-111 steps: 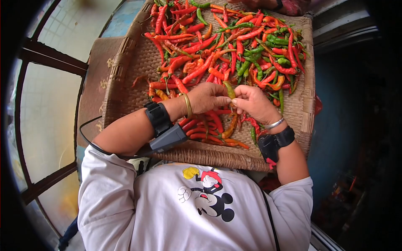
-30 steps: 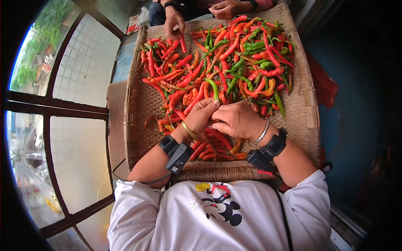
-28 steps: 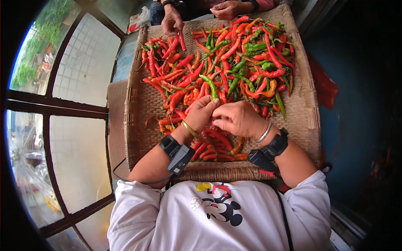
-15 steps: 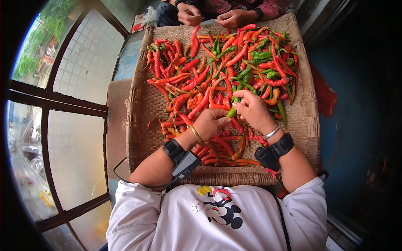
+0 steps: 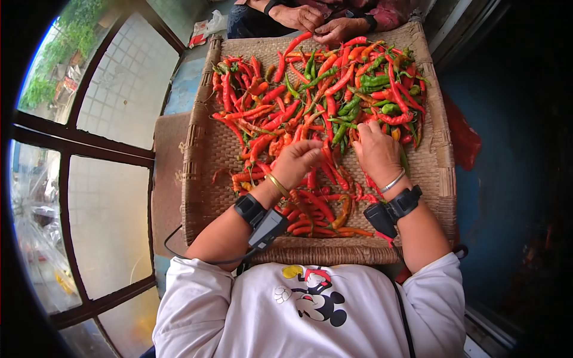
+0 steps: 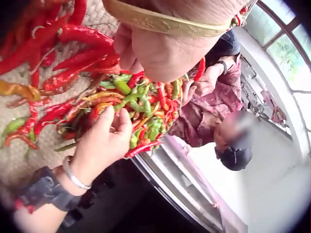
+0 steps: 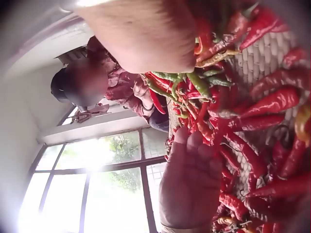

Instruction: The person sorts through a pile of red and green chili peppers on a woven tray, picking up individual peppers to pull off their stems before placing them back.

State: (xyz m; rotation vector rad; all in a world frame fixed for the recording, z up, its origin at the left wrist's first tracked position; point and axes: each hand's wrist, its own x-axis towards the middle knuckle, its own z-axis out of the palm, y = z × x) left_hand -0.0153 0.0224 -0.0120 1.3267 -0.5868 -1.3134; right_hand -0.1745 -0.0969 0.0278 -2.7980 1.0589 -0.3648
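Note:
Red, green and orange chili peppers [image 5: 280, 116] lie heaped in a woven tray [image 5: 444, 158]. The left hand [image 5: 296, 162], with a gold bangle, hovers over the middle of the heap; no pepper shows in it. In the right wrist view the left hand [image 7: 189, 182] has its fingers loosely extended. The right hand [image 5: 379, 154], with a silver bangle, reaches its fingertips down among green peppers [image 5: 346, 125]. In the left wrist view the right hand's [image 6: 102, 143] fingers and thumb are bent at the peppers; whether they pinch one cannot be seen. The hands are apart.
Across the tray another person's hands [image 5: 325, 25] hold a red pepper [image 5: 297, 43] at the far edge. Windows [image 5: 110, 221] stand at the left. Near the tray's close edge lies a group of red peppers [image 5: 313, 209]. Red material [image 5: 462, 131] lies beyond the right side.
The hands have separated, and the green pepper between them is no longer seen there. The right hand has moved right; the left has moved slightly up. The other person's hands have come together around a red pepper.

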